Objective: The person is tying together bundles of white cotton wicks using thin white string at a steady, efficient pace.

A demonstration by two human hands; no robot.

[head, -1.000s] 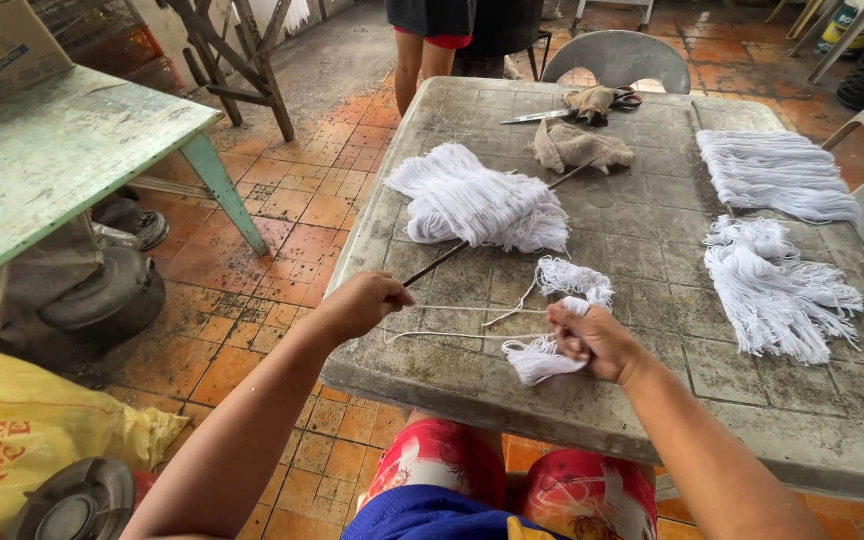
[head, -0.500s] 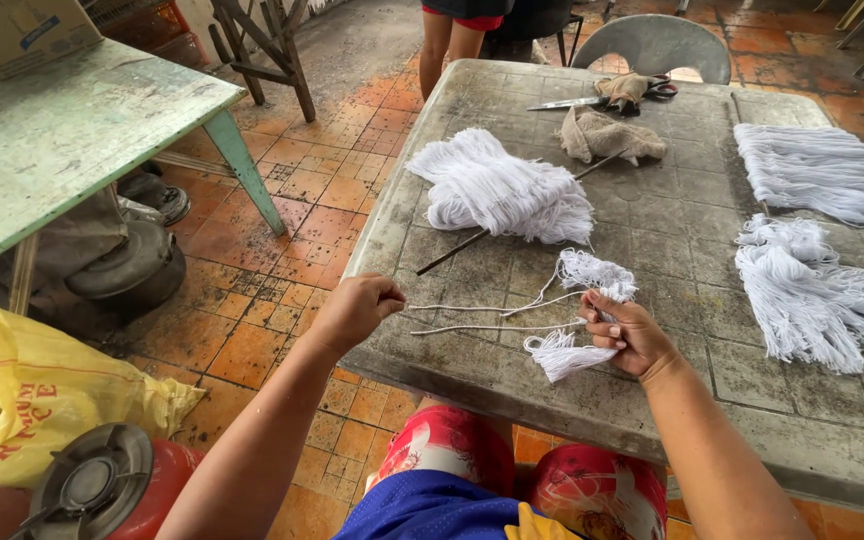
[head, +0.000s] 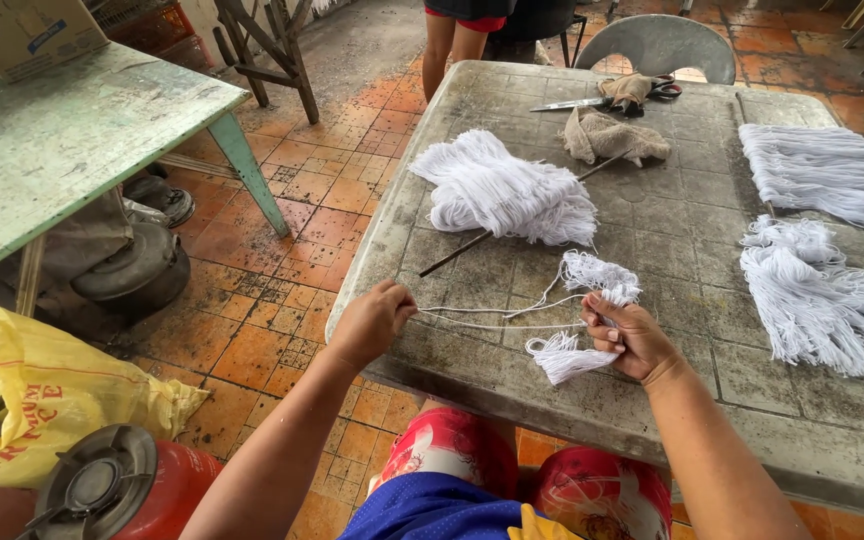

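Observation:
My left hand (head: 372, 322) pinches the end of a white string (head: 482, 318) pulled taut across the near edge of a worn grey table (head: 672, 240). My right hand (head: 630, 338) grips a small bundle of white yarn (head: 577, 315), whose frayed ends stick out above and below the fist. The string runs from one hand to the other and loops up to the bundle. A larger heap of white yarn (head: 507, 192) lies just beyond, on a thin dark stick (head: 457, 254).
Two more yarn piles (head: 817, 295) (head: 822, 170) lie on the table's right side. Scissors (head: 592, 100) and a beige rag (head: 612, 135) sit at the far end, near a grey chair (head: 662, 45) and a standing person's legs (head: 452, 40). Green table (head: 72, 140), yellow sack (head: 42, 390), red gas stove (head: 122, 485) at left.
Both hands hold the same grips; the string stays taut between them, with the right hand shifted slightly. The camera view has tilted, bringing the red gas stove into sight.

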